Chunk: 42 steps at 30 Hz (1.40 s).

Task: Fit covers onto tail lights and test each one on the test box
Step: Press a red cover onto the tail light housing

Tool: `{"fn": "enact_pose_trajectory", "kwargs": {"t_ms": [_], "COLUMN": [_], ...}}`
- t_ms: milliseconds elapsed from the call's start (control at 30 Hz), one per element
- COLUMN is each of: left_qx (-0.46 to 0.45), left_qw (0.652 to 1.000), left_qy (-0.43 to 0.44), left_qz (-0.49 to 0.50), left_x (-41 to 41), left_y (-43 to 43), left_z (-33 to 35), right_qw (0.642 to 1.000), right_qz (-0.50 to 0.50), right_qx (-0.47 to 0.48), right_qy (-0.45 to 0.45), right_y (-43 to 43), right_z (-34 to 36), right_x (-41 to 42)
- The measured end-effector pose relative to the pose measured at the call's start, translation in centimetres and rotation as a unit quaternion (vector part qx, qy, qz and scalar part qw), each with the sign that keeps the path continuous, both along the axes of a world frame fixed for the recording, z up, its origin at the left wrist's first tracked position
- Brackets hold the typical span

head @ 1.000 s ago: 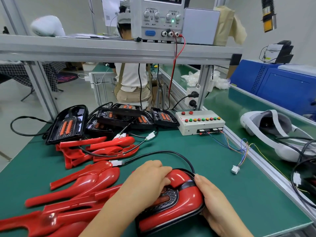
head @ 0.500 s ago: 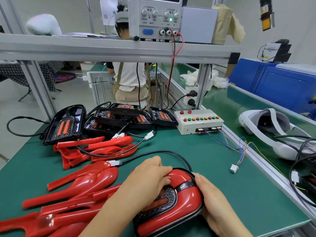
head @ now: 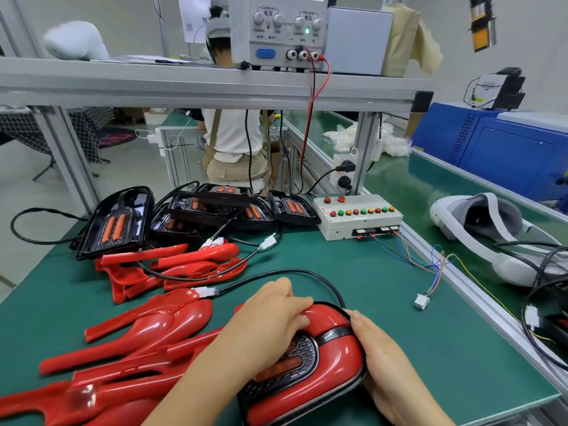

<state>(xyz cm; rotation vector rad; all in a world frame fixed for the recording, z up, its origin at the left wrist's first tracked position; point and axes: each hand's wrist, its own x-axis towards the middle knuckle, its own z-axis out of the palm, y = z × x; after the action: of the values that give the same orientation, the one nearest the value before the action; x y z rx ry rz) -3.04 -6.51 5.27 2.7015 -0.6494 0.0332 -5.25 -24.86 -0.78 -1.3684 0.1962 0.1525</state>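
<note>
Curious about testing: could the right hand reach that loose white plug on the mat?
Probably yes: only bare mat lies between the right hand and white plug, once it releases the tail light.

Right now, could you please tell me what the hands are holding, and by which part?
Both hold the covered tail light: the left hand curls over the top of its red cover, the right hand grips its right edge.
</note>
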Motion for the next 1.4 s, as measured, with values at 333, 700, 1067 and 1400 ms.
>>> {"fn": "enact_pose_trajectory", "kwargs": {"t_ms": [333, 700, 1067, 1400], "left_qx": [-0.041, -0.042, -0.051, -0.016], "left_qw": [0.998, 0.998, 0.997, 0.983], "left_qy": [0.032, 0.037, 0.047, 0.179], "left_qz": [0.026, 0.033, 0.023, -0.027], "left_x": [0.2, 0.5, 0.7, 1.7], "left_y": [-0.1, 0.0, 0.2, 1.0], "left_z": [-0.3, -0.6, -1.1, 0.2], "right_qw": [1.000, 1.000, 0.999, 0.999], "right_qz": [0.005, 0.011, 0.023, 0.006], "right_qx": [0.013, 0.024, 0.007, 0.020], "right_qy": [-0.016, 0.005, 0.035, 0.048], "right_y": [0.2, 0.2, 0.3, 0.5], "right_z": [0.3, 0.7, 1.2, 1.4], "right_x": [-0.3, -0.4, -0.2, 0.3]}}
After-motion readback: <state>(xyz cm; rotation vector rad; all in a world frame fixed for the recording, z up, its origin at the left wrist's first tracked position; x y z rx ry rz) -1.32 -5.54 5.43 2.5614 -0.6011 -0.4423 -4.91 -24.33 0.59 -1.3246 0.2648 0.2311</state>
